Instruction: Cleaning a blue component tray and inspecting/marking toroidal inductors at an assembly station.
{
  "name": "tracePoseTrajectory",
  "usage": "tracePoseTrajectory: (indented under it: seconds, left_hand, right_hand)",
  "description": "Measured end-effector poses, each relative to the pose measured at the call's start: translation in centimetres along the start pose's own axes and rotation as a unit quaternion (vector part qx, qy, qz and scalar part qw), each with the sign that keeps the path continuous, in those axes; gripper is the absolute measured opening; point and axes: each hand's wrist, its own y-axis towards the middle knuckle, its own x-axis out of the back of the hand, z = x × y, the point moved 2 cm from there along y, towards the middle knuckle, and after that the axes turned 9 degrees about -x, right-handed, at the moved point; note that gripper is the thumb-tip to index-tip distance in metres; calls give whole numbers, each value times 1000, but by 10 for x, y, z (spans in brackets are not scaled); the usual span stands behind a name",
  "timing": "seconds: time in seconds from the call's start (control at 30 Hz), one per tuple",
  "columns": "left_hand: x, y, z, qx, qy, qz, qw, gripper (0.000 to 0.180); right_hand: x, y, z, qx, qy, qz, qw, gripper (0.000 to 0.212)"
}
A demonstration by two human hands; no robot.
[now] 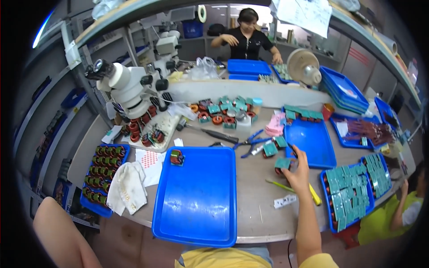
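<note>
L hand's out of view. Blue tray [194, 196]: near rim sits at or just past the desk [252, 214] edge; a bump might tip it & slide the lone coil [177, 156] from its far L corner. Yellow tool [314, 195] is right by R hand [298, 174], poss. snag if the arm swings. Its fingers curve round a green-board coil [282, 163] R of tray; can't tell if gripped. Loose pinch = poss. drop. Beyond, pliers [251, 141] could scratch boards [270, 148] if nudged.
</note>
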Motion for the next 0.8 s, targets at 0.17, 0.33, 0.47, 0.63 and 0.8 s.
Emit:
tracePoseTrajectory:
  seconds: [0.17, 0.33, 0.47, 0.63, 0.8]
  left_hand:
    - [-13, 2, 5, -18, -4, 2, 1000, 32]
    - [-32, -14, 6, 32, -21, 64, 997, 31]
    - [-38, -15, 10, 36, -26, 94, 995, 31]
    - [-47, -13, 11, 11, -27, 80, 996, 30]
    - [-56, -17, 10, 5, -38, 83, 996, 30]
  right_hand:
    - [-2, 0, -8, 22, -14, 14, 1000, 71]
    - [-7, 11, -5, -10, -8, 34, 999, 72]
    - [-9, 15, -3, 8, -2, 27, 1000, 73]
    - [-7, 4, -7, 1, -4, 26, 1000, 74]
    - [-3, -1, -1, 20, 6, 20, 1000, 74]
